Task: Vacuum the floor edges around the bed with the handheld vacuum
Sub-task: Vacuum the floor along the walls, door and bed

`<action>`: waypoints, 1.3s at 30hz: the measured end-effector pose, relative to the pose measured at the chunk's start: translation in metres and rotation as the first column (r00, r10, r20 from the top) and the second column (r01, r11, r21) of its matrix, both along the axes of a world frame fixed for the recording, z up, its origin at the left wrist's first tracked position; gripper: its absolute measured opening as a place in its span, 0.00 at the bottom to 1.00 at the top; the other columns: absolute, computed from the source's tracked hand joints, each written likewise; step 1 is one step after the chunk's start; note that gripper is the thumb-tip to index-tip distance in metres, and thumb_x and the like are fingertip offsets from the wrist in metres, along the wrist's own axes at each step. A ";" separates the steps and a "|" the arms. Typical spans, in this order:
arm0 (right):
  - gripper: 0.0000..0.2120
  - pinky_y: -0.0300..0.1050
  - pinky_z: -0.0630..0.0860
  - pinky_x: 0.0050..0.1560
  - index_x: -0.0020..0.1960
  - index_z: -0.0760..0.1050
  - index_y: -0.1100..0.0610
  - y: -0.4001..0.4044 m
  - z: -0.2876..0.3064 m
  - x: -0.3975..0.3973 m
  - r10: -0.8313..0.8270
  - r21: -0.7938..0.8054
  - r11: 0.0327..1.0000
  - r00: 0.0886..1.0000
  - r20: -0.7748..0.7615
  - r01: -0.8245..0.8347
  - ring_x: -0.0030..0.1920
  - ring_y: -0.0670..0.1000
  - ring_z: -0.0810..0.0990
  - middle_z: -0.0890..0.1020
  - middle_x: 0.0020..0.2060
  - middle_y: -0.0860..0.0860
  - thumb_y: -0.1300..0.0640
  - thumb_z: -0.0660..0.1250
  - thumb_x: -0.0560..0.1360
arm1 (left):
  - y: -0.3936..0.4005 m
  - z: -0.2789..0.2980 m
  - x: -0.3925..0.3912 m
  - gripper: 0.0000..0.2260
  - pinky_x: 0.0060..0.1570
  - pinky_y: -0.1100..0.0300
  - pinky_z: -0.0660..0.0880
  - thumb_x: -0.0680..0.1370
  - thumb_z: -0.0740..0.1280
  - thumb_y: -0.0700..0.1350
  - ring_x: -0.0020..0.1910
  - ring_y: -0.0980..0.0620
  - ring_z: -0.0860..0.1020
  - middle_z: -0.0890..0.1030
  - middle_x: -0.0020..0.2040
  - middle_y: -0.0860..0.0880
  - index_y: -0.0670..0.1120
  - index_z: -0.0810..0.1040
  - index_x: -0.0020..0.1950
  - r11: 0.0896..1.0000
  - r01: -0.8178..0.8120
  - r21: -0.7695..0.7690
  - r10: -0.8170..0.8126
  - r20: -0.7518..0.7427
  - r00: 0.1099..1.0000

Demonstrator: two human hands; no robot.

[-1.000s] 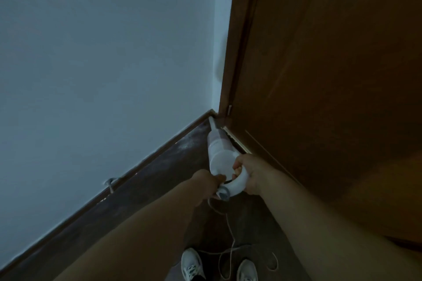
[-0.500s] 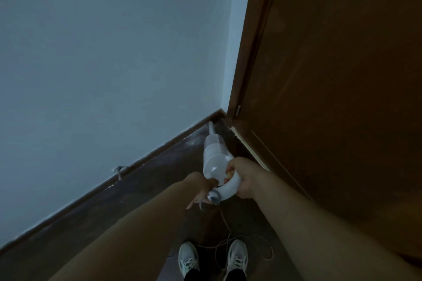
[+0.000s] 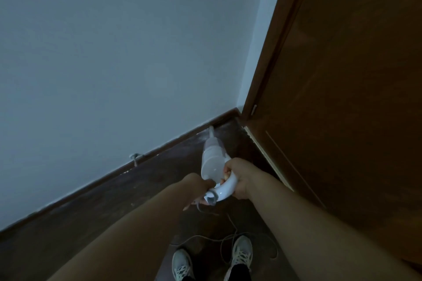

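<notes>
Handheld vacuum (image 3: pixel 213 162) nozzle at the skirting board (image 3: pixel 173 142), near the room corner; no bed in view.

Right hand (image 3: pixel 238 178) wraps fully round the curved white handle (image 3: pixel 225 189), probably to steer and bear the weight. Left hand (image 3: pixel 201 187) sits at the handle's rear end, where the cord (image 3: pixel 230 223) leaves; fingers partly hidden, so I cannot tell whether it grips the vacuum or the cord. Likely keeps the cord clear. Nozzle tip looks to touch the floor-wall seam. Wooden door (image 3: pixel 342 98) stands just beside on the right, narrowing the corner. Open floor (image 3: pixel 91 212) runs left along the wall; door stop (image 3: pixel 134 157) juts out there. Cord loops near the shoes (image 3: pixel 242 255): trip risk.
</notes>
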State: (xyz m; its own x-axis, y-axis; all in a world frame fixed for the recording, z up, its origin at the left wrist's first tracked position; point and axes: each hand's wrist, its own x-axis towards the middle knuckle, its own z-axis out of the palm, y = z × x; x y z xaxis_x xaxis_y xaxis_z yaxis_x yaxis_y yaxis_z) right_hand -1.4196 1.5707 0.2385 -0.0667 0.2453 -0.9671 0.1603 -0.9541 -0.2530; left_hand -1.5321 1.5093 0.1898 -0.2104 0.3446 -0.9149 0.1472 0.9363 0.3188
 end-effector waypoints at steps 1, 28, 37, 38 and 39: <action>0.07 0.48 0.73 0.52 0.40 0.70 0.62 -0.004 0.001 -0.004 0.007 0.001 1.000 1.000 0.001 -0.007 0.37 0.53 0.72 0.72 0.39 0.58 0.63 0.61 0.77 | -0.004 0.000 -0.005 0.13 0.51 0.55 0.76 0.78 0.66 0.49 0.45 0.47 0.82 0.83 0.48 0.43 0.39 0.79 0.53 1.000 -0.002 -0.003 0.002 0.004 1.000; 0.03 0.49 0.74 0.50 0.45 0.69 0.60 -0.062 0.029 -0.062 -0.007 0.022 1.000 0.999 -0.050 0.008 0.39 0.54 0.73 0.73 0.40 0.59 0.66 0.62 0.74 | -0.061 0.023 -0.068 0.11 0.53 0.58 0.78 0.78 0.66 0.49 0.45 0.50 0.83 0.84 0.46 0.44 0.41 0.76 0.50 1.000 -0.015 0.013 0.015 0.029 0.999; 0.03 0.44 0.73 0.40 0.43 0.73 0.60 -0.017 0.015 -0.003 -0.054 0.047 0.997 0.998 -0.016 0.055 0.37 0.52 0.72 0.73 0.38 0.56 0.63 0.63 0.75 | -0.013 0.018 -0.009 0.13 0.60 0.51 0.75 0.77 0.66 0.52 0.50 0.47 0.82 0.83 0.47 0.44 0.43 0.76 0.47 1.000 -0.012 -0.013 0.012 0.022 1.000; 0.02 0.46 0.74 0.44 0.43 0.73 0.60 -0.010 0.015 0.007 -0.066 0.050 0.997 0.998 -0.013 0.066 0.38 0.53 0.73 0.73 0.39 0.56 0.63 0.63 0.75 | -0.004 0.016 0.000 0.12 0.59 0.52 0.76 0.77 0.66 0.53 0.48 0.49 0.82 0.82 0.46 0.45 0.43 0.76 0.47 1.000 -0.004 -0.011 0.004 0.022 1.000; 0.03 0.48 0.73 0.46 0.43 0.73 0.60 -0.002 0.014 0.015 -0.073 0.058 0.996 0.997 -0.011 0.074 0.39 0.53 0.73 0.73 0.40 0.57 0.63 0.63 0.75 | 0.004 0.016 0.008 0.13 0.58 0.54 0.76 0.77 0.66 0.53 0.45 0.50 0.81 0.82 0.45 0.45 0.43 0.76 0.47 1.000 0.002 -0.003 -0.002 0.022 1.000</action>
